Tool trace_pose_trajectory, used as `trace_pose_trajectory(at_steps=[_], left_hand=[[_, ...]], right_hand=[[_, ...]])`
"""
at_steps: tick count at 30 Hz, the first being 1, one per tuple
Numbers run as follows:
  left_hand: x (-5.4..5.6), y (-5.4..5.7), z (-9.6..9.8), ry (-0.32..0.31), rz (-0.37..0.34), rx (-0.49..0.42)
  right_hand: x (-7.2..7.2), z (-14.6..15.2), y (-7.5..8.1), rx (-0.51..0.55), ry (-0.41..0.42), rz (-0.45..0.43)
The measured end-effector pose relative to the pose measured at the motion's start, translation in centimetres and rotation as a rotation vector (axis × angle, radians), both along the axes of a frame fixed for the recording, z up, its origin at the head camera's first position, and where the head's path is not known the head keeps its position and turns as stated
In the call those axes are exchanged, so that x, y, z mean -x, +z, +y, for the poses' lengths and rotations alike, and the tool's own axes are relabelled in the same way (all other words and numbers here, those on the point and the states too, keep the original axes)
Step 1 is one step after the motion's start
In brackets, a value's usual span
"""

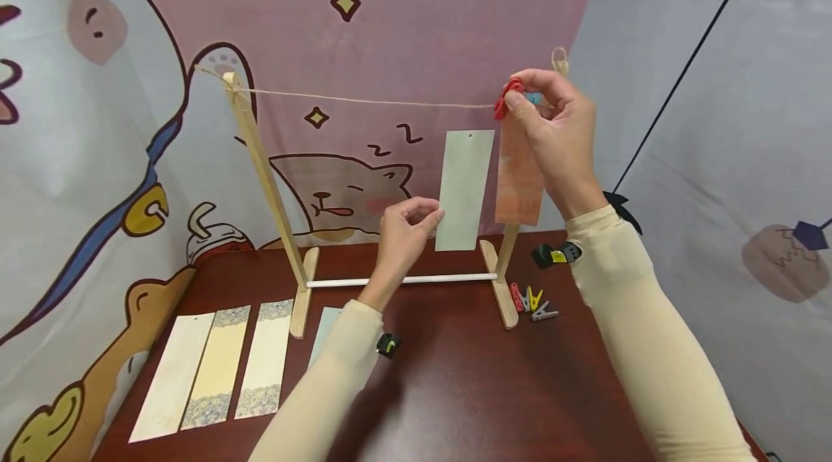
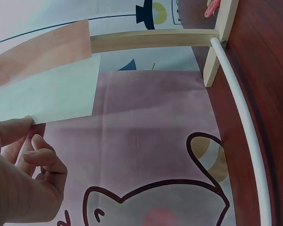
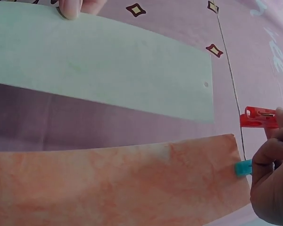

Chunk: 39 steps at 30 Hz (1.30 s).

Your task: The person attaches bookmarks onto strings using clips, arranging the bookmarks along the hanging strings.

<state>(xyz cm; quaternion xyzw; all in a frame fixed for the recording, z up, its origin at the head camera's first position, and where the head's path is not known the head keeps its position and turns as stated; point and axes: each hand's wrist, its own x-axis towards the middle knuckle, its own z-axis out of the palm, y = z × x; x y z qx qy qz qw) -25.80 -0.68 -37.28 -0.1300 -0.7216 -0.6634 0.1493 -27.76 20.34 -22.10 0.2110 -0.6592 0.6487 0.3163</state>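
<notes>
My left hand pinches the long edge of a pale green paper strip, which stands upright just below the string. A small hole shows near the strip's top end. Up at the string, my right hand pinches a red clothespin between thumb and fingers, its tip right at the string. Beside it hangs an orange mottled paper strip, held on the string by a blue clothespin. In the right wrist view the green strip's top end lies a little short of the string.
A wooden stand with a white crossbar carries the string. Several paper strips lie at the table's left, and a pale blue one is partly behind my left forearm. Several loose clothespins lie by the right foot.
</notes>
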Motion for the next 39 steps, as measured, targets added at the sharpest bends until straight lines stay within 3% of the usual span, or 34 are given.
trace_pose_trajectory(at_steps=[6, 12, 21, 28, 39], left_hand=[[0.4, 0.5, 0.5, 0.019, 0.01, 0.016], [0.7, 0.7, 0.9, 0.036, 0.012, 0.007], [1.0, 1.0, 1.4, 0.049, 0.01, 0.041], [1.1, 0.9, 1.7, 0.018, -0.003, 0.02], [1.4, 0.8, 2.0, 0.035, -0.008, 0.009]], right_hand=[[0.1, -0.3, 0.6, 0.004, -0.054, 0.015], [0.2, -0.6, 1.2, -0.001, -0.017, 0.016], [0.7, -0.6, 1.6, -0.166, -0.05, 0.01], [0.9, -0.9, 1.6, -0.313, -0.12, 0.007], [0.4, -0.4, 1.7, -0.445, -0.144, -0.054]])
